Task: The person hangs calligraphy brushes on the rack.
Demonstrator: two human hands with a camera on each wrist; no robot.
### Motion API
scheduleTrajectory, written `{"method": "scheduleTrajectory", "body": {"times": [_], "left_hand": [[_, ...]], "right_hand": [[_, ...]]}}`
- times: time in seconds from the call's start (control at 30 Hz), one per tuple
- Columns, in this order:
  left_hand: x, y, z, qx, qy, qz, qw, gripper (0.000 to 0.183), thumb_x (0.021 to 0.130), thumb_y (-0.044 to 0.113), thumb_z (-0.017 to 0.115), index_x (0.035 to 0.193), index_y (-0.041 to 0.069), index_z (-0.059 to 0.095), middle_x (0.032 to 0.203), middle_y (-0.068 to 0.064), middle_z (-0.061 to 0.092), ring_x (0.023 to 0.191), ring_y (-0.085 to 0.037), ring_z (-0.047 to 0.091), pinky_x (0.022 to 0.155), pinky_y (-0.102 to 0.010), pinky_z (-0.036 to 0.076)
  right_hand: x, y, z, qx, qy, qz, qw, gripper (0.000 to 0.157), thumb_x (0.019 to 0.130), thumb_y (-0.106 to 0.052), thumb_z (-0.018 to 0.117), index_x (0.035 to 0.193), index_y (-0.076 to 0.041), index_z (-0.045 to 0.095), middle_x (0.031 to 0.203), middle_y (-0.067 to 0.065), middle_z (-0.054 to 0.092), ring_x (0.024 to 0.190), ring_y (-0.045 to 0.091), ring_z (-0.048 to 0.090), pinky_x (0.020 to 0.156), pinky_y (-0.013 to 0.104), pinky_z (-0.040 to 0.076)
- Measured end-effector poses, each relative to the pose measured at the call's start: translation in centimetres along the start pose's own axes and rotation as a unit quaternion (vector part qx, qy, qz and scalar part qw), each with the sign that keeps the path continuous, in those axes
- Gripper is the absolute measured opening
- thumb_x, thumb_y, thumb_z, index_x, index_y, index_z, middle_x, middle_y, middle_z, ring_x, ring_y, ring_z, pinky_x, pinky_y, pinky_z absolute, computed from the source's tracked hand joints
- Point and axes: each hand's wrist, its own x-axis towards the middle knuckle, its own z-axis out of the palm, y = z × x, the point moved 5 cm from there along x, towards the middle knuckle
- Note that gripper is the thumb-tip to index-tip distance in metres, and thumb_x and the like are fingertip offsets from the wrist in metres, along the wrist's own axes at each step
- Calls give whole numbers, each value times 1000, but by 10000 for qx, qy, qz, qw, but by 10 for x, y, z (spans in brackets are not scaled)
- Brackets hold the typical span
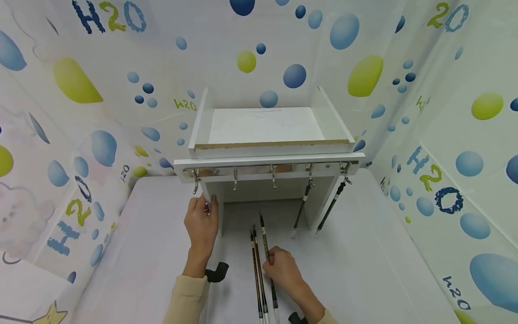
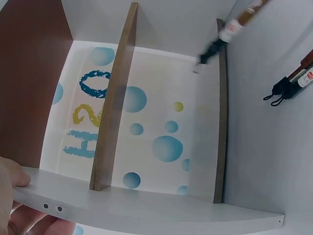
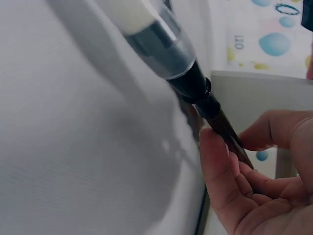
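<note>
A white wooden shelf rack [image 1: 267, 150] with a row of metal hooks stands on the table. My left hand [image 1: 202, 227] grips the front edge of its left side panel; in the left wrist view, thumb and fingers [image 2: 34, 223] lie on either side of that white panel [image 2: 161, 208]. Between thumb and fingers, my right hand [image 1: 285, 269] pinches the handle of a writing brush [image 1: 265, 238]. Its pale bristle end [image 3: 132, 17], with a clear collar, shows large in the right wrist view. Just left of it, two more brushes [image 1: 259, 274] lie side by side.
Two brushes hang by their loops from the right-hand hooks, one brush [image 1: 302, 208] inside the other brush [image 1: 332, 206]. An open-topped tray section [image 1: 267, 126] sits on top of the rack. Patterned white walls [image 1: 465, 135] enclose the white table [image 1: 133, 252].
</note>
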Motion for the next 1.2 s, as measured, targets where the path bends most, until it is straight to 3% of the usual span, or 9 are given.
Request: {"method": "scheduleTrajectory", "body": {"times": [0.3, 0.7, 1.2], "left_hand": [[0, 1, -1, -4, 49, 56, 10000, 23, 94, 8, 67, 112, -6, 70, 82, -21, 60, 68, -33, 68, 57, -45, 59], [1, 2, -1, 8, 36, 39, 10000, 24, 94, 9, 67, 112, -6, 71, 81, -20, 59, 69, -33, 68, 57, -45, 59], [0, 2, -1, 27, 19, 18, 10000, 23, 94, 8, 66, 111, -6, 71, 80, -18, 58, 68, -31, 67, 57, -44, 59]], "right_hand": [[-4, -19, -16, -20, 362, -186, 9992, 25, 77, -4, 61, 101, 3, 67, 68, -4, 55, 54, 2, 45, 45, 18, 39], [-12, -41, -31, -27, 502, -321, 9982, 23, 79, -7, 62, 101, 0, 66, 74, -4, 58, 61, 2, 49, 52, 17, 44], [-24, -61, -47, 22, 899, -1085, 9900, 20, 80, -2, 63, 100, -3, 66, 77, -4, 60, 66, -2, 53, 58, 16, 50]]}}
